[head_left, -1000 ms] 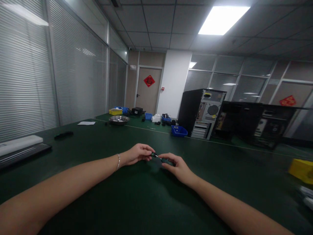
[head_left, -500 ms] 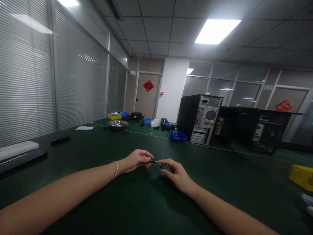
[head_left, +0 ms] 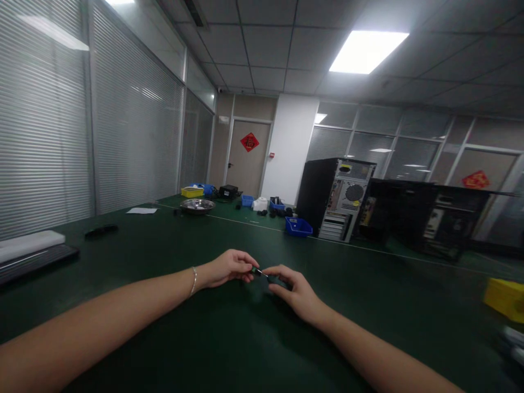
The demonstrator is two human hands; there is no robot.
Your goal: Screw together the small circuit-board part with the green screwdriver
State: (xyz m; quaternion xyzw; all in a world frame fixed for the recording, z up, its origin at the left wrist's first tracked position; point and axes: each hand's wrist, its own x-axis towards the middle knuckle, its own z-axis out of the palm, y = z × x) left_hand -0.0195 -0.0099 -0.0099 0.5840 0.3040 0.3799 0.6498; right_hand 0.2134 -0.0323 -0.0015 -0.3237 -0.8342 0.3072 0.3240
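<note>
Just above the green table (head_left: 196, 338), my two hands nearly meet. Between thumb and fingertips, my left hand (head_left: 231, 268) pinches a small green circuit board (head_left: 255, 271), most of it covered by the fingers. My right hand (head_left: 301, 295) is closed around a dark, rounded piece (head_left: 278, 281) about a finger long; its kind is unclear. A thin, shiny metal part (head_left: 264, 274) bridges the gap between the two pieces. Whether it joins them or only touches is too small to tell.
A black computer tower (head_left: 335, 199) stands at back right beside a blue bin (head_left: 298, 227). Further back are a steel bowl (head_left: 197, 206) and a yellow tray (head_left: 192, 192). On the left lie a keyboard (head_left: 36, 265) and a black object (head_left: 101, 231); a yellow box (head_left: 505, 299) sits right.
The view has shifted very slightly. Both hands keep nearly the same pose, and the metal part between them shows a little differently.
</note>
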